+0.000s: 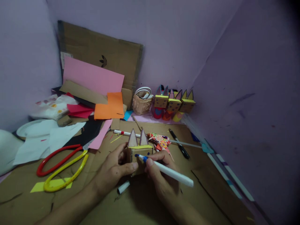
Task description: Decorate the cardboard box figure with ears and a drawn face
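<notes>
My left hand point(118, 165) grips a small cardboard box point(140, 161) at its left side, thumb across the front. Two pointed ears point(133, 139) with dark outlines and a yellow strip point(145, 146) top the box. Between the fingers of my right hand point(161, 172) is a white marker point(173, 173) with a blue tip end. Its tip meets the box front at a blue dot, and a second blue dot shows to the right. Below the box a loose white marker cap point(123, 187) lies on the cardboard.
Scissors with red and yellow handles point(63, 168) lie at left. Behind stand a small woven basket point(142, 101) and several finished eared box figures point(174, 104). A black marker point(179, 143) and patterned scraps point(160, 140) rest beyond my hands. Coloured paper point(110, 106) piles up back left.
</notes>
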Demonstrator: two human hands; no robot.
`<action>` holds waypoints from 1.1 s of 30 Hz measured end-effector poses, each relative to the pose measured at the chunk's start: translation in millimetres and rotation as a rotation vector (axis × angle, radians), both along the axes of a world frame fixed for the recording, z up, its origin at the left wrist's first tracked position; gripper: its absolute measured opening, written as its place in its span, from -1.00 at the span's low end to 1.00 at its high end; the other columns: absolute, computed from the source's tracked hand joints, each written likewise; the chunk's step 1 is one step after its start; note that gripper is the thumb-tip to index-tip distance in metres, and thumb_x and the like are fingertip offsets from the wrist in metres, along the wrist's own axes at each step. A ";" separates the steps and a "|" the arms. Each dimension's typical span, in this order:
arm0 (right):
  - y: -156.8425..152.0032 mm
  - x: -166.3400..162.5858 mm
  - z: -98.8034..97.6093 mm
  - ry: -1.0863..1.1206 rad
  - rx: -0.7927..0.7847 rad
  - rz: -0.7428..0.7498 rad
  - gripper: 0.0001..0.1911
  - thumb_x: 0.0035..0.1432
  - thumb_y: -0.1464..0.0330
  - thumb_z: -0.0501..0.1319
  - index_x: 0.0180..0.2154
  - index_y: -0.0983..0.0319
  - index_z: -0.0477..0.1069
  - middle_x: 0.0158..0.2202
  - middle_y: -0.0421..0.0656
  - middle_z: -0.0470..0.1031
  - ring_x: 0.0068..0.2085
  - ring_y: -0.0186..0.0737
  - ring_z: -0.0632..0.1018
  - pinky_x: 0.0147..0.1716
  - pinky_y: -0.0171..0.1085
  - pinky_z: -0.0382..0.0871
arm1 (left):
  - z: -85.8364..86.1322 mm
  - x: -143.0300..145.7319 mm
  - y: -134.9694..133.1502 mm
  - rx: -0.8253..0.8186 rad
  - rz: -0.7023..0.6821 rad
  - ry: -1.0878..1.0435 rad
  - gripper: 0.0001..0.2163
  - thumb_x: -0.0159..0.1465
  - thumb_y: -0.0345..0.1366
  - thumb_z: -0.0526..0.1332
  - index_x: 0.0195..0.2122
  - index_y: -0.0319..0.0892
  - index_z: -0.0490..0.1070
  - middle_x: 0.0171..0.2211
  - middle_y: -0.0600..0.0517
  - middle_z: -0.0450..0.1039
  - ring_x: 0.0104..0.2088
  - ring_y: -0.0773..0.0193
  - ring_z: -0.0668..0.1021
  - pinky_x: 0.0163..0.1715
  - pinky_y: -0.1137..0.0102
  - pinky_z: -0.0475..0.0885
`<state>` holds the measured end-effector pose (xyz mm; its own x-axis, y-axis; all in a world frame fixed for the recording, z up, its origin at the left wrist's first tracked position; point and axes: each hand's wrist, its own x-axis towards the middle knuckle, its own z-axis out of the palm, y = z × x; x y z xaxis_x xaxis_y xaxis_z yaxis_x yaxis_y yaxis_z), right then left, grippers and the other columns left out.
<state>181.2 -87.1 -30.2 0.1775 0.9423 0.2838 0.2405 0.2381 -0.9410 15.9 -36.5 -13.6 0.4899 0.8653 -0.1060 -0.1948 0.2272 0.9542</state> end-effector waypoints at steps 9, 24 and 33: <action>-2.2 -0.5 2.7 -0.023 -0.017 0.006 -0.80 0.22 0.18 0.20 -0.35 0.16 0.40 -0.51 -0.27 0.43 -0.50 -0.34 0.42 -0.52 -0.35 0.23 | 4.2 -0.5 -0.2 -0.010 -0.009 -0.003 -0.44 0.04 -0.25 0.37 0.06 -0.18 0.24 0.02 -0.15 0.50 0.04 -0.08 0.50 0.06 0.10 0.38; -0.2 -2.5 6.6 -0.050 0.019 0.013 -0.83 0.20 0.22 0.22 -0.36 0.17 0.43 -0.52 -0.24 0.46 -0.53 -0.33 0.45 -0.56 -0.36 0.26 | 11.2 2.0 -1.6 -0.013 -0.019 -0.009 -0.46 0.03 -0.27 0.36 0.04 -0.19 0.24 0.01 -0.16 0.48 0.07 -0.08 0.47 0.09 0.07 0.33; -0.6 -2.0 10.1 -0.070 0.000 0.038 -0.81 0.20 0.22 0.21 -0.38 0.19 0.42 -0.52 -0.23 0.46 -0.51 -0.32 0.45 -0.54 -0.35 0.25 | 10.0 0.4 -1.7 0.018 -0.014 0.029 -0.48 0.03 -0.27 0.35 0.02 -0.20 0.25 -0.01 -0.15 0.50 0.04 -0.07 0.49 0.05 0.10 0.36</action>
<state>179.2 -87.6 -20.1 0.1214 0.9481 0.2940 0.2961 0.2481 -0.9224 16.3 -38.2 -3.6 0.4986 0.8604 -0.1052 -0.1638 0.2127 0.9633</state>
